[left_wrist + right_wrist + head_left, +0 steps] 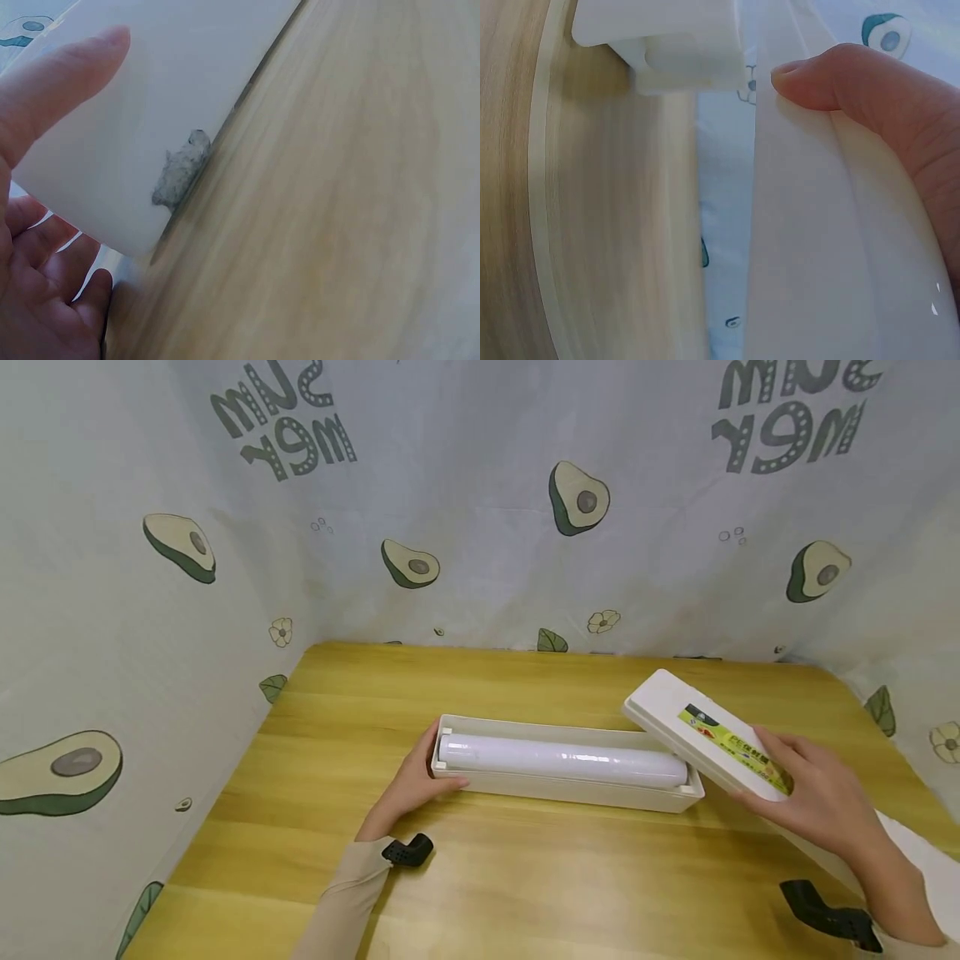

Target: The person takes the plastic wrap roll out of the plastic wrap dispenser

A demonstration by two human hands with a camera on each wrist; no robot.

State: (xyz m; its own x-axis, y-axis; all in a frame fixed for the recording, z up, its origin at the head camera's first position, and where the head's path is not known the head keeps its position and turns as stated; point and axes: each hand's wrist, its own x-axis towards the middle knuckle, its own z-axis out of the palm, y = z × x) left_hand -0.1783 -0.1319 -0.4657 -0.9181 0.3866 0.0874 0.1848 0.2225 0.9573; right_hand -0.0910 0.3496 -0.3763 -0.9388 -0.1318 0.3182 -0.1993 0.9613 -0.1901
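A left hand (412, 783) grips the near-left end of a long white cling film box (585, 793) on a wood-grain counter (525, 877), thumb along the front wall and fingers around the end. A roll of cling film (562, 760) lies lengthwise in the uncovered box, between its raised rims. At right, a right hand (821, 793) holds the white lid (660, 706) across its width, the lid slanting so its far end points toward the back of the counter. A yellow-green label (723, 739) on the lid runs up to the fingers.

In the head view the lid's lower edge overlaps the box's back right corner; the right wrist view shows a gap between the box end and the lid near the thumb. White plastic also shows beneath the right forearm, reaching the frame's edge; whether it is the same lid cannot be told.

Counter surface stretches ahead of the box between the forearms, out past its left end, and behind it to a hanging avocado-print cloth (480, 460) along the back edge. The left wrist view shows a torn grey patch (180, 172) at the bottom edge of the box wall, against the counter.
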